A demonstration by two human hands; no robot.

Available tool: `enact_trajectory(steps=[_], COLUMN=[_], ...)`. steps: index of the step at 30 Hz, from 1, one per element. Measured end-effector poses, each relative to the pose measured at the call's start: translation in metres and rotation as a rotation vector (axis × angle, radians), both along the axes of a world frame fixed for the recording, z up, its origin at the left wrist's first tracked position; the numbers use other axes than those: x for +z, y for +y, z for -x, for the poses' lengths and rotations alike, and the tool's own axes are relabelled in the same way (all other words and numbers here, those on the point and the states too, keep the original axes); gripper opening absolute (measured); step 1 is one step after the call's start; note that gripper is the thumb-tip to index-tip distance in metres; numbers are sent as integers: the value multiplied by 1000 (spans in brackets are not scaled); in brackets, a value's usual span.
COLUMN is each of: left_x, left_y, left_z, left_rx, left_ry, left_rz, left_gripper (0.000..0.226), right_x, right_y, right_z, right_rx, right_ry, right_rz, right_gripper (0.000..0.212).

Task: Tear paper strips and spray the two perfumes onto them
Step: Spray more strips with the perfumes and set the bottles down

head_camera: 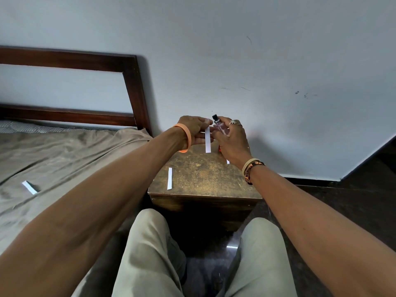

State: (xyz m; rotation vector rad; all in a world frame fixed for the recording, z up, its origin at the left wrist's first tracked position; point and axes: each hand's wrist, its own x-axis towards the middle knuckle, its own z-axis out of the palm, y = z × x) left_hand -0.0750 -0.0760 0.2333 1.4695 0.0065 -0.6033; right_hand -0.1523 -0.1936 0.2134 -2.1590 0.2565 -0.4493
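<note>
My left hand (194,130) pinches the top of a white paper strip (207,142) that hangs straight down above the far edge of a small wooden table (205,179). My right hand (232,139) grips a small clear perfume bottle (220,127) with a black spray top, held upright just right of the strip. A second white strip (169,179) lies flat on the table's left side. Under my right wrist, the end of a further white strip (227,161) and a bit of something red (219,149) show on the table.
A bed (64,159) with a brown sheet and dark wooden headboard (132,82) stands to the left; a paper strip (30,187) lies on it. A pale wall (257,61) rises just behind the table. My knees (150,243) are close to the table's front. Dark floor lies to the right.
</note>
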Motion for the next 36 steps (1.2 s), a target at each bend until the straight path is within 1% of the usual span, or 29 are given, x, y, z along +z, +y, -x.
enact_trajectory(steps=[2, 6, 9, 12, 15, 19, 26, 30, 33, 36], left_x=[-7, -23, -36, -47, -60, -87, -145, -165, -177, -188], left_y=[-4, -9, -13, -21, -31, -44, -74, -89, -98, -105], left_z=[-1, -6, -8, -7, -5, -5, -1, -3, -6, -9], left_rx=[-1, -23, -42, -55, -71, -55, 2, 6, 6, 3], left_ry=[1, 23, 50, 65, 85, 100, 185, 211, 226, 240], left_rz=[-6, -16, -14, -23, -33, -70, -108, -108, -111, -135], left_gripper=[11, 12, 13, 13, 13, 13, 15, 17, 16, 17], right_x=[-3, -14, -25, -37, -53, -77, -139, -163, -176, -188], right_y=[-2, -15, -24, -32, -38, -46, -69, -81, -87, -91], right_z=[0, -1, -1, -2, -4, -7, -16, -23, -28, -32], right_rx=[-7, 9, -2, -23, -61, -120, -217, -244, -265, -282], right_ry=[17, 73, 98, 119, 147, 207, 304, 350, 376, 412], right_rz=[3, -99, -134, -161, -198, -168, -170, -136, -134, -104], right_gripper=[33, 37, 31, 31, 39, 41, 30, 29, 23, 26])
